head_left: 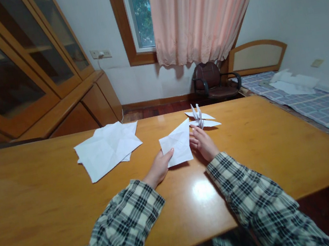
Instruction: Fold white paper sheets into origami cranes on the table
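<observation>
My left hand [160, 166] pinches a folded sheet of white paper [178, 148] at its lower left, thumb on top. The paper is held just over the table, and its upper right corner rises to a point. Beside the paper's right edge is my right hand [203, 143], its bent fingers slightly apart; whether a fingertip touches the edge I cannot tell. Just beyond that hand stand white folded paper cranes [201, 121], close together with wings spread. A pile of creased white paper sheets [108, 149] lies to the left of my left hand.
The wooden table [58, 226] has its front edge close to my lap. Past it stand a glass-door cabinet [84, 103] at left and a brown armchair [212, 80] by the curtain [193, 16]. A bed [312, 92] with a checked cover is at right.
</observation>
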Motion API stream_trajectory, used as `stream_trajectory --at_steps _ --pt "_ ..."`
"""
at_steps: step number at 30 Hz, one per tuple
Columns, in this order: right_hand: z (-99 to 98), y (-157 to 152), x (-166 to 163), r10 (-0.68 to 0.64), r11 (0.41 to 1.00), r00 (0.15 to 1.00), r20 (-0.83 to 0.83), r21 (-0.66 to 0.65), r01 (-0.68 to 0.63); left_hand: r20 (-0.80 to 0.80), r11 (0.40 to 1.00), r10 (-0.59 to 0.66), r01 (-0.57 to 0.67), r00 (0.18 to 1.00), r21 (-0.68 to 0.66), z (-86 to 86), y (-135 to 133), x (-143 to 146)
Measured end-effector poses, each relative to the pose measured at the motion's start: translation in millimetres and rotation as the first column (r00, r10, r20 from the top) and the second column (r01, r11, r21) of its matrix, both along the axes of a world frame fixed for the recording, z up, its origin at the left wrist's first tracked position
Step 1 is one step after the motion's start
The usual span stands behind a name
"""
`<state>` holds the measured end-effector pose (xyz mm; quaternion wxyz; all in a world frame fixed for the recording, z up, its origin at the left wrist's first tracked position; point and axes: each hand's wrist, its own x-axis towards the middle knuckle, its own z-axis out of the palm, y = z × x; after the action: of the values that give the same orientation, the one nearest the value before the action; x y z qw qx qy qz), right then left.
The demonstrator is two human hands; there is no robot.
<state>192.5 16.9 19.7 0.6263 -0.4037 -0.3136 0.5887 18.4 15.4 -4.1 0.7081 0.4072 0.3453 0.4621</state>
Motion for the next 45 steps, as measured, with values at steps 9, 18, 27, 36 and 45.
stream_trajectory --at_steps 9,18,27,36,45 --pt "-0.9 -7 -6 0.112 0.984 0.925 0.364 0.086 -0.154 -0.021 0.998 0.049 -0.048 0.999 0.049 7.8 -2 0" --pt "-2.8 -5 -2 -0.027 0.989 0.914 0.405 0.144 -0.035 -0.275 0.962 -0.041 0.112 0.961 0.250 4.0 -4 -2" --pt "-9.5 -1 2 -0.153 0.977 0.870 0.470 0.205 0.061 -0.349 0.956 -0.151 0.226 0.925 0.186 8.4 -9 -1" --pt "-11.3 1 4 -0.113 0.989 0.884 0.453 0.140 0.055 -0.464 0.864 0.404 -0.162 0.788 0.477 17.4 0 -18" --pt "-12.1 -3 3 -0.119 0.969 0.678 0.726 0.234 -0.080 -0.431 0.835 0.418 -0.150 0.800 0.530 16.6 5 -13"
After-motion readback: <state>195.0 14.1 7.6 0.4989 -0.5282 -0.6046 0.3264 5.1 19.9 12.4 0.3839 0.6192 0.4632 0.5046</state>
